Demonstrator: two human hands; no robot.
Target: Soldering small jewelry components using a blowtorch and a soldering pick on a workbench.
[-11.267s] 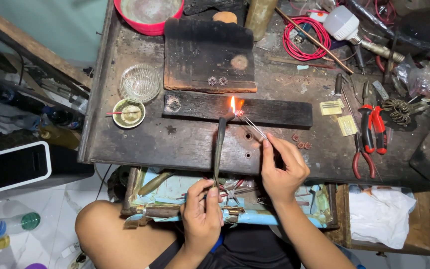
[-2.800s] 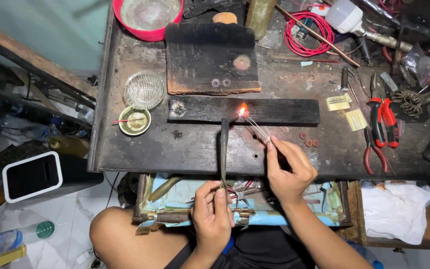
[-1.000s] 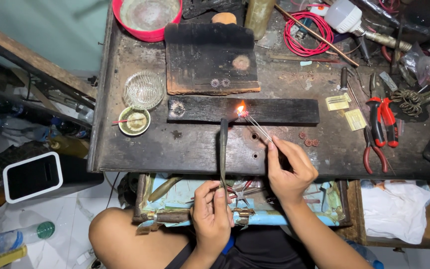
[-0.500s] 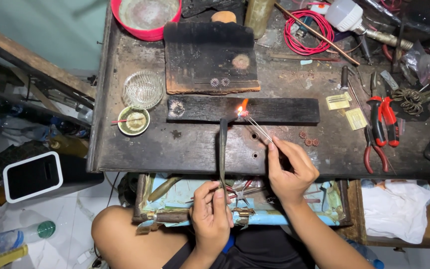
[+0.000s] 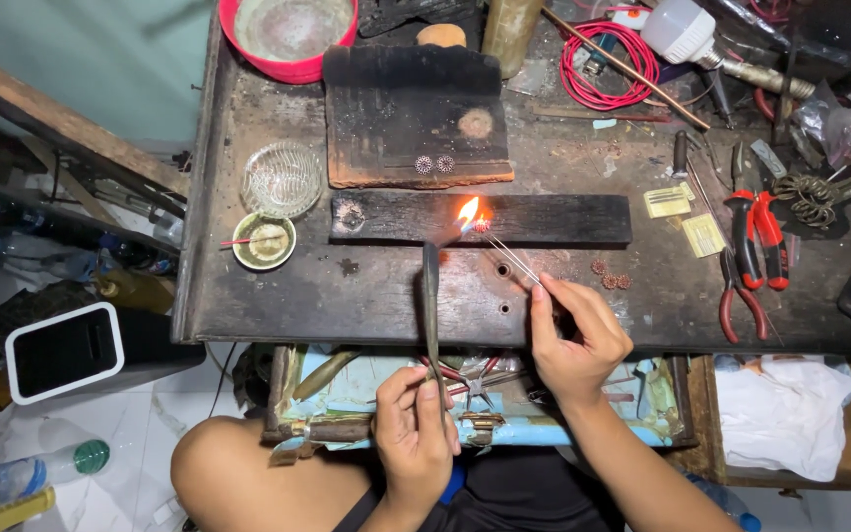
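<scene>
My left hand [image 5: 414, 426] grips the near end of a long thin torch pipe [image 5: 431, 296] that reaches up to a small orange flame [image 5: 467, 212]. My right hand [image 5: 575, 335] pinches slim metal tweezers [image 5: 512, 258] whose tips hold a tiny round piece [image 5: 482, 226] in the flame. Both rest over a charred black strip of wood [image 5: 544, 217] lying across the dark workbench [image 5: 347, 296].
A burnt block [image 5: 406, 108] with two small round pieces lies behind the strip. A glass dish [image 5: 282, 177], a small bowl [image 5: 264, 241], a red basin [image 5: 293, 30], red-handled pliers [image 5: 755, 232], red wire [image 5: 608, 69] and an open drawer [image 5: 504, 404] surround the spot.
The flame has flickered and leans slightly differently. Both hands stay in nearly the same place.
</scene>
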